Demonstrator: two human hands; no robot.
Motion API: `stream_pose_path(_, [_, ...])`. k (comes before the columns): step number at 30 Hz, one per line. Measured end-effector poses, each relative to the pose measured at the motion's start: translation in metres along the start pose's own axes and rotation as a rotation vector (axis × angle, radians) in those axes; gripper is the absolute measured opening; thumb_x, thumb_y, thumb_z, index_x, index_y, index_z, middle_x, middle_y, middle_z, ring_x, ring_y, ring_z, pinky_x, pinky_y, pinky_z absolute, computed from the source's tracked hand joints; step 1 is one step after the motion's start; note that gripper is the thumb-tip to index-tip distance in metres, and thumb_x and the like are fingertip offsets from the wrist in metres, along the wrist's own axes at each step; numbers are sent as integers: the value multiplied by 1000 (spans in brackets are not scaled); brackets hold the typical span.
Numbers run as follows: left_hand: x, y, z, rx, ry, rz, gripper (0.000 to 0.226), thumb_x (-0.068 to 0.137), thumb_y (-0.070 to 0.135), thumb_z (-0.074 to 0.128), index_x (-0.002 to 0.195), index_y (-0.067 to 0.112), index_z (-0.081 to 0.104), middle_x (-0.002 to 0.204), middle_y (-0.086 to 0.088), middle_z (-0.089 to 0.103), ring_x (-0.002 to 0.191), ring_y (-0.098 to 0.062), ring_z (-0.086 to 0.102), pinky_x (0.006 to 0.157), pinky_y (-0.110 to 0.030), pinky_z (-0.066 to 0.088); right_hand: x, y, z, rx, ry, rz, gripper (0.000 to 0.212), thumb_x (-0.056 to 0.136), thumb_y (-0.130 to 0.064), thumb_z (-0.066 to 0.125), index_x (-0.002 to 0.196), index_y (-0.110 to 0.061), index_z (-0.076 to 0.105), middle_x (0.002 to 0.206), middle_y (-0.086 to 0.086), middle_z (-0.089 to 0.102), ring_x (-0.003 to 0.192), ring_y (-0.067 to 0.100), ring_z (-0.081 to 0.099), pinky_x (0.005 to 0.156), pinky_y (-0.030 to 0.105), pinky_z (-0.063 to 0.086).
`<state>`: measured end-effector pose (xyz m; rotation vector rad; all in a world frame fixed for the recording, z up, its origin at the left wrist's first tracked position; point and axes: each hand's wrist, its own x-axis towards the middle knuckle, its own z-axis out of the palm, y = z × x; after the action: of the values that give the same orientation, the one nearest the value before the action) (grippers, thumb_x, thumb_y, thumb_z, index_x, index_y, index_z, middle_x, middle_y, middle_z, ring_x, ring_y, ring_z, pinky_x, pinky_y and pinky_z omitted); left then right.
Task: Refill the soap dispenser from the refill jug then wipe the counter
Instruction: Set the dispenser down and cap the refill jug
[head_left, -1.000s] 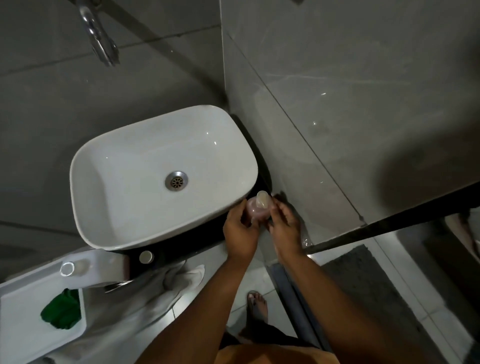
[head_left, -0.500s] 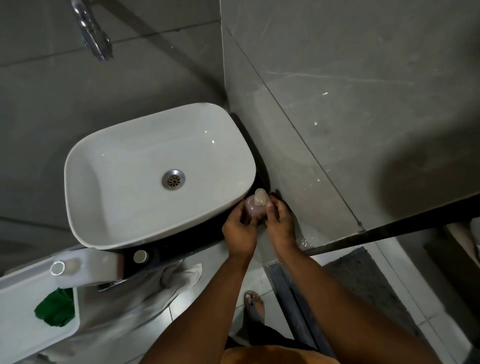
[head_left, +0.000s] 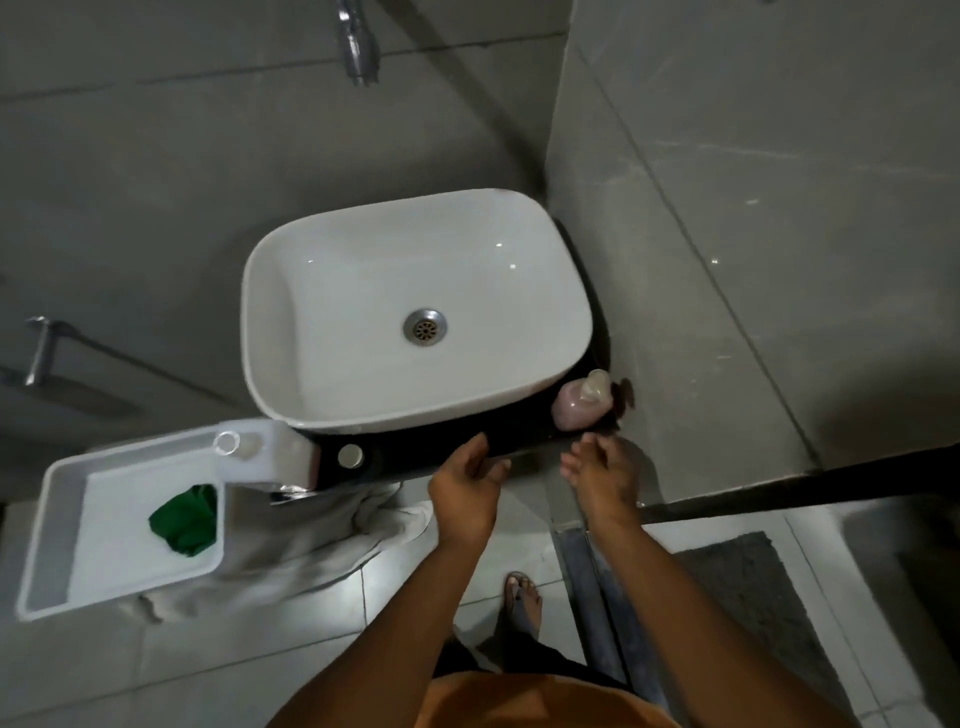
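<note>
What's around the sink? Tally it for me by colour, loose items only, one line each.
White: 2, refill jug and tray
Pink: 1, soap dispenser
Green: 1, cloth in the tray
Grey-white: 1, towel hanging below the counter
Total: 5

basin (head_left: 322, 291): plain white
counter (head_left: 441, 449): black
dispenser (head_left: 579, 408): pale pink, cream cap
jug (head_left: 265, 457): white
tray (head_left: 52, 519), near left: white
cloth (head_left: 187, 519) in tray: green
towel (head_left: 311, 540): grey-white
walls (head_left: 156, 182): grey, faint veining
mat (head_left: 753, 597), near right: dark grey
</note>
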<state>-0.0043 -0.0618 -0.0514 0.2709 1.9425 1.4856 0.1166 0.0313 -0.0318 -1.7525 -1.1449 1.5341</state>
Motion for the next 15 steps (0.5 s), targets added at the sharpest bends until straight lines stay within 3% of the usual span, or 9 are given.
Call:
stream_pose_path(2, [-6, -11, -45, -39, 93, -55, 32, 80, -7, 82, 109, 7, 76, 95, -3, 78, 94, -25, 75, 92, -26, 60, -22, 6, 21, -117, -75, -33, 8, 98, -14, 63, 96, -17, 70, 99, 12, 72, 76, 18, 67, 69, 27, 57])
stream_pose_path(4, [-9, -22, -93, -30, 215, -112, 23, 81, -7, 82, 102, 3, 77, 92, -10, 78, 94, -31, 75, 96, -42, 60, -45, 14, 51, -242, -171, -139, 6, 92, -16, 73, 97, -12, 75, 92, 6, 74, 75, 9, 67, 73, 15, 53])
stream_pose_path(7, [-8, -25, -160, 33, 368, -167, 22, 82, -1, 83, 103, 5, 78, 97, -11, 78, 98, -29, 75, 97, -44, 58, -72, 18, 109, -306, -310, -251, 14, 87, -12, 78, 99, -6, 74, 87, 1, 71, 75, -6, 61, 68, -2, 43])
stream_pose_path(9, [-3, -20, -195, 61, 430, -161, 27, 80, 2, 85, 105, 6, 76, 96, -7, 76, 101, -32, 75, 89, -31, 57, -83, 18, 145, -336, -391, -257, 20, 86, -13, 79, 103, -5, 72, 89, 2, 69, 76, 1, 62, 70, 1, 46])
stream_pose_path(11, [5, -11, -221, 72, 445, -138, 39, 77, 3, 88, 111, 5, 70, 102, -9, 74, 104, -33, 73, 89, -30, 55, -90, 20, 176, -398, -416, -268, 27, 84, -17, 81, 107, -8, 71, 93, 2, 68, 81, 11, 64, 76, 16, 51])
stream_pose_path(15, [22, 6, -242, 232, 393, -14, 68, 67, 19, 97, 124, 5, 62, 119, -6, 67, 106, -15, 64, 92, -23, 49, -96, 24, 222, -571, -353, -321, 42, 78, -26, 84, 116, -12, 70, 108, 6, 69, 99, 23, 66, 83, 27, 48])
